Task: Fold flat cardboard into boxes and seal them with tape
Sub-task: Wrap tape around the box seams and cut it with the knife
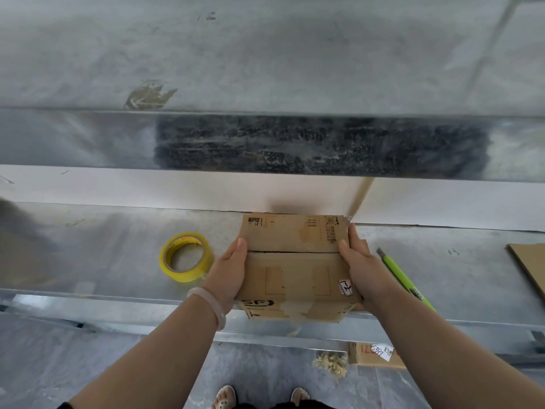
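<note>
Two sandalled feet (pixel 225 397) stand on the grey floor at the near edge, and both bare forearms reach up from there to the metal counter (pixel 118 255).

Far to the left on the counter lies a roll of yellow tape (pixel 184 276), flat on its side, just beside the left hand (pixel 228 274) but not touching it. That wrist wears a pale bangle (pixel 211 305). The left hand grips the left side of a brown cardboard box (pixel 295 261): its thumb lies over the top edge next to the seam, and its fingers are hidden down the side, so I cannot tell how they lie.

The box is at the near edge of the counter, its front face overhanging; whether it rests there or is lifted I cannot tell. Its two top flaps are folded shut and meet in a dark line across the middle.

The right hand (pixel 358 268) clamps the right side, thumb on top at the seam, fingers together along the far corner.

Right of it a green utility knife (pixel 404 278) lies on the counter, and a flat cardboard sheet (pixel 528 267) shows at the right edge. On the floor below lies a labelled cardboard piece (pixel 374 354).
</note>
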A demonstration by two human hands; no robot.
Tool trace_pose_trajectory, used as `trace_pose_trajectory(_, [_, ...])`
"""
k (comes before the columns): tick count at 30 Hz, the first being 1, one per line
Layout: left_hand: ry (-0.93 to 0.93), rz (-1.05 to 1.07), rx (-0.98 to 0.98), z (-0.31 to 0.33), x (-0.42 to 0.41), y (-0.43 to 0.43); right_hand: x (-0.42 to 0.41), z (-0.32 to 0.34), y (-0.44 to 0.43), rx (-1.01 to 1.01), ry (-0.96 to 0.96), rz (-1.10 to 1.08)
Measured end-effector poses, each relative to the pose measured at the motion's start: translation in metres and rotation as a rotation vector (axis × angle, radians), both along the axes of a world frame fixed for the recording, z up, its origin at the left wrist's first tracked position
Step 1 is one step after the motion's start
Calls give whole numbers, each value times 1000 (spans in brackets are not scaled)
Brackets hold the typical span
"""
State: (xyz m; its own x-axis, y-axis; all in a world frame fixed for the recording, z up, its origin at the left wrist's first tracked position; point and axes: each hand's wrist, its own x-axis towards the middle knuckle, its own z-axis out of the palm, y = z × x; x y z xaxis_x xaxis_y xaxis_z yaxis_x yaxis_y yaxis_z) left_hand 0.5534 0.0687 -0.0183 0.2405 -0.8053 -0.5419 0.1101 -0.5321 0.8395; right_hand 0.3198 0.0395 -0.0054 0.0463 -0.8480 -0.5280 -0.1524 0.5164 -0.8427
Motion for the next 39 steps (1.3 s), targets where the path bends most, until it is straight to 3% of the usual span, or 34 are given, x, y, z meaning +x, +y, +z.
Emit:
trace_pose_trajectory(3, [-15,-59,64,6,-1,0,1,-1,-2,85,8,-17])
trace_pose_trajectory(6, [-80,-125,-9,12,-3,0,2,-2,-2,139,-16,-27])
trace_pose_trajectory(11, [-108,62,-139,15,-5,25,1,-1,7,39,43,-49])
trace_pose_trajectory(13, [-114,19,-193,13,-7,48,2,1,14,27,57,-44])
trace_pose_trajectory(16, [-269,-106,-220,5,-9,73,2,5,25,-6,47,0])
trace_pose_trajectory(19, [-317,-58,-237,7,-8,78,3,20,38,-78,16,2])
trace_pose_trajectory(24, [-229,98,-214,21,-1,85,-3,34,49,-231,84,35])
trace_pose_trajectory(28, [-68,147,-165,37,5,76,-24,42,45,-404,247,123])
trace_pose_trajectory(32, [11,68,-179,52,8,54,-38,65,35,-390,138,283])
trace_pose_trajectory(36, [124,145,-191,56,0,39,-35,80,29,-449,389,220])
trace_pose_trajectory(39, [179,59,-305,57,-14,46,-28,83,30,-437,545,182])
